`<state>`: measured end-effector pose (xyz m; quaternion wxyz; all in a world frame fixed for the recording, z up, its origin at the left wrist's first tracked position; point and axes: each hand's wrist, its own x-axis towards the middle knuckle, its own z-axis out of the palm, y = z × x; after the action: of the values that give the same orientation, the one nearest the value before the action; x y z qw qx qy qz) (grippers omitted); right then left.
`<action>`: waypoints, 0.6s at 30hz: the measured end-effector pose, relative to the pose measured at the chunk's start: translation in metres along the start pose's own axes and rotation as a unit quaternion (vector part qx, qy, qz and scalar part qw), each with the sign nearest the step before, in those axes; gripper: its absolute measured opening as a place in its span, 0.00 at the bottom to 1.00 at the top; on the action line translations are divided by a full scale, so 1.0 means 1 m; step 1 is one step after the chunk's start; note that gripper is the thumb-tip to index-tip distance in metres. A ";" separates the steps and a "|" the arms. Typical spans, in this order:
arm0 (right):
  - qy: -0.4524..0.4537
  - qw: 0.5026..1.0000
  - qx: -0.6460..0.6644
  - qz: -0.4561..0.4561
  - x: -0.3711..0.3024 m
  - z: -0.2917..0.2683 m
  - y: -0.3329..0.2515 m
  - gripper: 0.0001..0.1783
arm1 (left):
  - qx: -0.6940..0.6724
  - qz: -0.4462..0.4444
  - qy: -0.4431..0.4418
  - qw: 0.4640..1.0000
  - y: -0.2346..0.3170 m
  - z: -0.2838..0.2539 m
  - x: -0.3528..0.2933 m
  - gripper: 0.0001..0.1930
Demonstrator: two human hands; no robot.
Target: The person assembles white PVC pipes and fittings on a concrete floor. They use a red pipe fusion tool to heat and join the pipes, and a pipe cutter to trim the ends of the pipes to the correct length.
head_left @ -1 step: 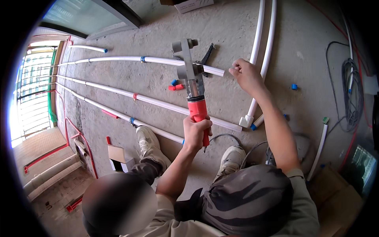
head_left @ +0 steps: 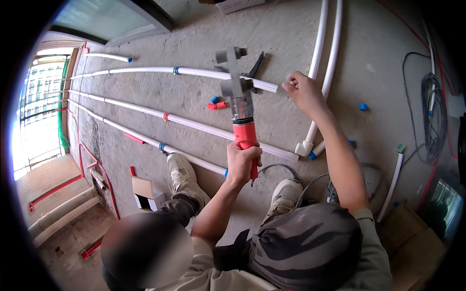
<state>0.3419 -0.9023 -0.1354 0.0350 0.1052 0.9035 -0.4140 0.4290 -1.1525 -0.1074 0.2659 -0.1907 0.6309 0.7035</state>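
Note:
My left hand [head_left: 242, 162] is wrapped round the red handle of a pipe fusion welder [head_left: 244, 133]. The tool points away from me, with grey round heating sockets on its flat metal plate, above the floor. A white pipe [head_left: 204, 72] with a blue band passes behind the plate, and its bare end reaches toward my right hand [head_left: 303, 92]. Those fingers are curled together just right of the pipe end, with a small gap between. Whatever they may hold is hidden. Two more white pipes, one with a red band [head_left: 166, 117], one with a blue band [head_left: 162, 146], lie nearer.
Two long white pipes [head_left: 332, 53] run away at the right, one ending in a white elbow [head_left: 304, 148]. Red fittings [head_left: 217, 105] and a blue fitting [head_left: 363, 106] lie on the concrete. A small open box [head_left: 148, 194] stands by my left shoe [head_left: 183, 174]; coiled cable [head_left: 432, 116] lies far right.
The welder's heating end has shifted very slightly to the right. Both hands keep nearly the same pose.

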 end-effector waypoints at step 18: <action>-0.243 0.966 -0.042 0.073 0.118 0.174 -0.045 0.15 | -0.053 0.037 0.132 0.989 0.004 -0.141 0.068 0.06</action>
<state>0.2127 -1.0432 -0.2341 0.2880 0.0653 0.8743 -0.3853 0.3637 -1.2830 -0.1636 0.1437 -0.2720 0.6285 0.7144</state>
